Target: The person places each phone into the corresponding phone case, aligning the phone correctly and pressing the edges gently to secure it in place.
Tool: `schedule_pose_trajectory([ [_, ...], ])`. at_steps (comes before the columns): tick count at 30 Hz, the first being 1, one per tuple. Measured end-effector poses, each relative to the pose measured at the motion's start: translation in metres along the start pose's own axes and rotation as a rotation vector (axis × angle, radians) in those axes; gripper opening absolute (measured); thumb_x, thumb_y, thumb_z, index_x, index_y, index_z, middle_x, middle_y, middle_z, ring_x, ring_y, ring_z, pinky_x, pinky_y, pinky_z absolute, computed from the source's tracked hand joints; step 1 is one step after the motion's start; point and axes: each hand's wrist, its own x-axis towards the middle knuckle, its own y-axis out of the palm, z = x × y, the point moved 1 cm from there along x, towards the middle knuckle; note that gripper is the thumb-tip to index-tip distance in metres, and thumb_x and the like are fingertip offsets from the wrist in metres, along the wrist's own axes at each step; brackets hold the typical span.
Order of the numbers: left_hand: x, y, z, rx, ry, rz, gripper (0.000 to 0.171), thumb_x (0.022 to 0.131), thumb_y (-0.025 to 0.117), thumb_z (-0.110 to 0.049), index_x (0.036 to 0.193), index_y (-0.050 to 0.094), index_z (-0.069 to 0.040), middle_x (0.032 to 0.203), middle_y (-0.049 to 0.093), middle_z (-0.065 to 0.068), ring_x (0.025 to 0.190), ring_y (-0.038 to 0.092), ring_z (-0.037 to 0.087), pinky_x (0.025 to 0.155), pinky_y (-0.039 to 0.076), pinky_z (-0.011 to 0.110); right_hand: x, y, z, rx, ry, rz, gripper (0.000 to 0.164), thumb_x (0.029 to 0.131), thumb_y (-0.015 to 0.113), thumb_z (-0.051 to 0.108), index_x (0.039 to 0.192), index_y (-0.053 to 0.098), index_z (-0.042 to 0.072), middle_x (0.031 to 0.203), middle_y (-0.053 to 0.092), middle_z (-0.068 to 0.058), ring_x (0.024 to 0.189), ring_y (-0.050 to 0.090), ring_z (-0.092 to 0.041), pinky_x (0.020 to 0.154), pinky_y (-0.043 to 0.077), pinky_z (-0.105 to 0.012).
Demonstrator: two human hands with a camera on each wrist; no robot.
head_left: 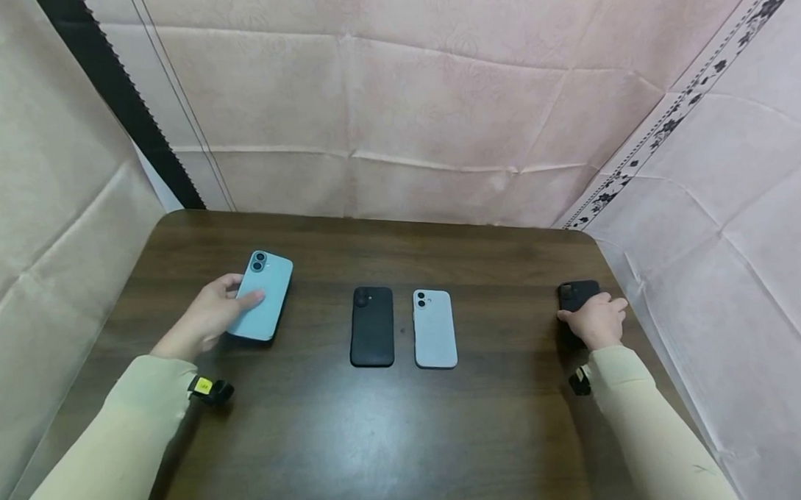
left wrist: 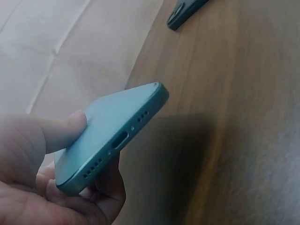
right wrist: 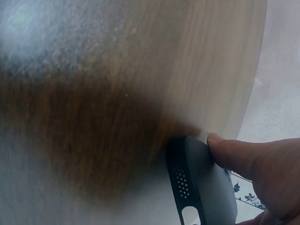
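At the left of the table, my left hand [head_left: 214, 315] grips a light blue phone [head_left: 265, 284], its back with the camera facing up. In the left wrist view the thumb lies on the phone's back [left wrist: 110, 115], with fingers curled beneath, and its port end faces the camera, raised above the wood. My right hand [head_left: 596, 320] holds a black phone [head_left: 576, 294] by its sides near the table's right edge, partly covering it. The right wrist view shows the thumb at the side of this phone [right wrist: 213, 183], which has a row of holes and a cutout at its end.
Between the hands, another black phone [head_left: 371, 328] and a pale white-blue phone [head_left: 435, 330] lie side by side, backs up, on the brown wooden table [head_left: 355, 457]. Pale creased cloth [head_left: 435, 109] hangs behind the table and at both sides.
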Motion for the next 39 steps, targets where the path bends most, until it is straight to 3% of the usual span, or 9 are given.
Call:
schedule_pose_trajectory([
  [7, -0.001, 0.009, -0.004, -0.053, 0.003, 0.032, 0.081, 0.093, 0.058, -0.051, 0.150, 0.024, -0.005, 0.143, 0.039, 0.024, 0.119, 0.047, 0.036, 0.093, 0.047, 0.048, 0.003, -0.002, -0.001, 0.000, 0.003, -0.005, 0.090, 0.091, 0.064, 0.039, 0.133, 0.018, -0.024, 0.123, 0.026, -0.044, 0.099, 0.048, -0.055, 0.080, 0.046, -0.061],
  [14, -0.004, 0.016, -0.011, -0.096, -0.002, 0.053, 0.077, 0.093, 0.059, -0.048, 0.149, 0.026, -0.006, 0.139, 0.044, 0.023, 0.117, 0.050, 0.035, 0.095, 0.046, 0.047, 0.007, -0.009, -0.001, -0.001, -0.023, 0.038, 0.062, 0.100, 0.043, 0.027, 0.130, 0.025, -0.024, 0.122, 0.041, -0.044, 0.107, 0.048, -0.055, 0.082, 0.046, -0.060],
  [21, -0.006, 0.025, -0.015, -0.148, 0.014, 0.064, 0.069, 0.095, 0.060, -0.042, 0.146, 0.031, -0.004, 0.135, 0.050, 0.022, 0.116, 0.055, 0.033, 0.096, 0.046, 0.047, 0.005, -0.017, -0.002, 0.019, -0.085, 0.039, 0.049, 0.093, 0.042, 0.016, 0.122, 0.035, -0.024, 0.113, 0.049, -0.043, 0.101, 0.053, -0.053, 0.077, 0.048, -0.058],
  [27, -0.005, 0.029, -0.017, -0.191, 0.021, 0.087, 0.066, 0.096, 0.061, -0.037, 0.144, 0.031, -0.003, 0.137, 0.050, 0.021, 0.122, 0.051, 0.033, 0.101, 0.041, 0.051, 0.001, -0.021, 0.002, 0.043, -0.137, 0.027, 0.046, 0.095, 0.039, 0.015, 0.121, 0.039, -0.023, 0.115, 0.049, -0.042, 0.104, 0.051, -0.053, 0.082, 0.046, -0.058],
  [34, -0.006, 0.036, -0.020, -0.203, 0.033, 0.105, 0.071, 0.096, 0.060, -0.038, 0.149, 0.028, -0.004, 0.142, 0.048, 0.018, 0.129, 0.046, 0.033, 0.105, 0.035, 0.052, -0.004, -0.020, 0.017, 0.090, -0.201, 0.039, 0.050, 0.099, 0.034, 0.015, 0.136, 0.033, -0.019, 0.130, 0.043, -0.040, 0.117, 0.043, -0.053, 0.096, 0.038, -0.059],
  [39, -0.007, 0.042, -0.023, -0.231, 0.042, 0.119, 0.070, 0.097, 0.059, -0.037, 0.150, 0.028, -0.004, 0.143, 0.047, 0.017, 0.130, 0.044, 0.032, 0.107, 0.032, 0.052, -0.011, -0.019, 0.031, 0.149, -0.243, 0.016, 0.046, 0.100, 0.035, 0.014, 0.135, 0.039, -0.015, 0.133, 0.045, -0.036, 0.119, 0.045, -0.050, 0.098, 0.037, -0.058],
])
